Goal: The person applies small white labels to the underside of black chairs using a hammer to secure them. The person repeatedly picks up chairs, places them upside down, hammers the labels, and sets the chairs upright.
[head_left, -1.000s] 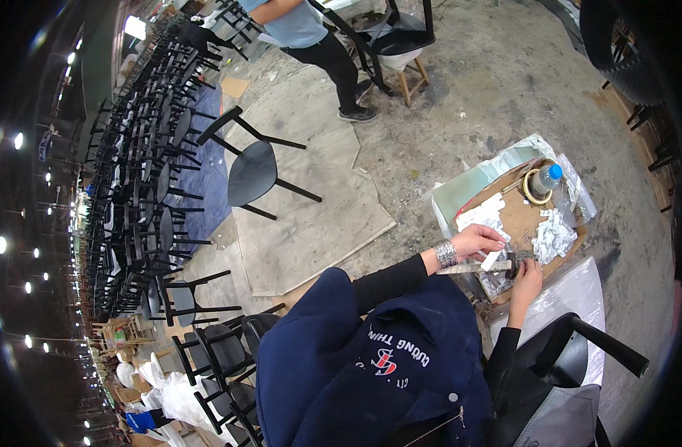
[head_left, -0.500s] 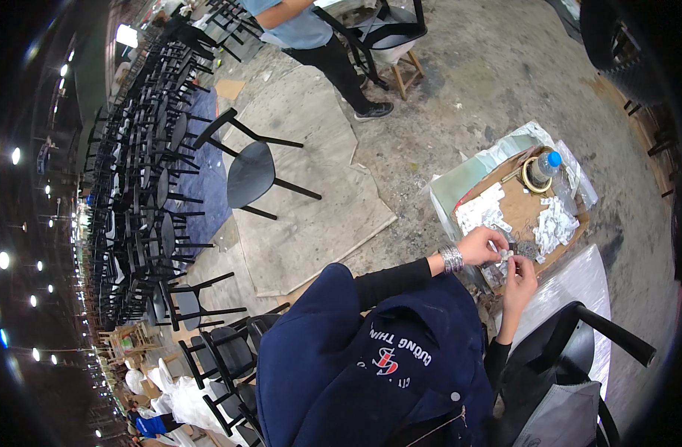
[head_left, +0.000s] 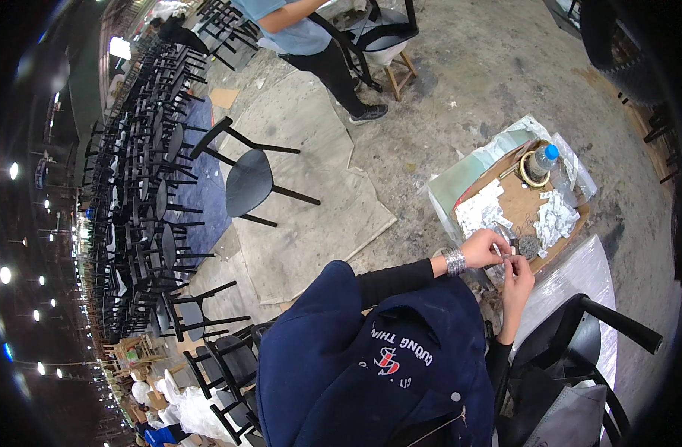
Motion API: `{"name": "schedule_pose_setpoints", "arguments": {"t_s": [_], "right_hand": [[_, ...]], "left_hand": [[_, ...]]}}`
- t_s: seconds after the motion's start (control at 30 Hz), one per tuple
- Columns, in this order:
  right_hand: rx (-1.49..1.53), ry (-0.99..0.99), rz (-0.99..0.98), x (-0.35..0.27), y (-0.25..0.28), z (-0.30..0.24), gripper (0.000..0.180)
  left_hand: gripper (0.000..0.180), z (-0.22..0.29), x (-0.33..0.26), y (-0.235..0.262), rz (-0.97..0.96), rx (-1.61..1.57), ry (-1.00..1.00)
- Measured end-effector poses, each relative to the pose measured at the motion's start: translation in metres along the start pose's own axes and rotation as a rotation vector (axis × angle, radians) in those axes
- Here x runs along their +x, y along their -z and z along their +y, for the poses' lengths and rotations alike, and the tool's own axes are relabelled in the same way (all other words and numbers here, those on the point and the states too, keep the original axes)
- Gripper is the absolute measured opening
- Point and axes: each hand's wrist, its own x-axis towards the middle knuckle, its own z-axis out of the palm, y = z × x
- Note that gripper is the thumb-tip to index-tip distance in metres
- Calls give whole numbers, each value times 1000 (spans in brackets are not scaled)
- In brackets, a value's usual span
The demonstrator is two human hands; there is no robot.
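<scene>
My left hand (head_left: pixel 487 246), with a silvery band at the wrist, meets my right hand (head_left: pixel 517 280) just above the near edge of a cardboard box (head_left: pixel 525 205). The fingertips of both hands pinch a small grey piece (head_left: pixel 508 258), too small to tell what it is. White crumpled scraps (head_left: pixel 481 211) and a second pile of white scraps (head_left: pixel 555 217) lie in the box. At its far end stand a clear water bottle with a blue cap (head_left: pixel 542 159) and a roll of tape (head_left: pixel 533 176). My dark blue jacket (head_left: pixel 370 365) fills the lower middle.
A black chair (head_left: pixel 579 350) stands at my right over clear plastic sheeting (head_left: pixel 572 272). Another black chair (head_left: pixel 248 179) lies on cardboard sheets (head_left: pixel 311 223) on the concrete floor. A person in a light blue shirt (head_left: pixel 296 30) stands by a stool (head_left: pixel 389 45). Stacked black chairs (head_left: pixel 143 171) line the left.
My hands have drawn closer together over the near edge of the box. The standing person has shifted slightly at the top.
</scene>
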Motion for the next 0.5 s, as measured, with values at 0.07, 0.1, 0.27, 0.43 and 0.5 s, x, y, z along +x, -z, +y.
{"name": "schedule_pose_setpoints", "arguments": {"t_s": [0.07, 0.1, 0.27, 0.43, 0.5], "right_hand": [[-48, -11, -32, 0, -1, -4, 7], [-68, -24, -43, 0, -1, -11, 8], [-68, -102, -35, 2, -4, -12, 11], [64, -212, 80, 9, -13, 8, 23], [76, -172, 126, 17, -8, 13, 22]], "left_hand": [[25, -1, -2, 2, 3, 23, -13], [25, -1, -3, 3, 6, 34, -18], [23, 1, -6, 8, -1, 148, -25], [20, 9, -8, 11, 51, 54, 99], [16, 9, -7, 14, 51, -125, 229]]}}
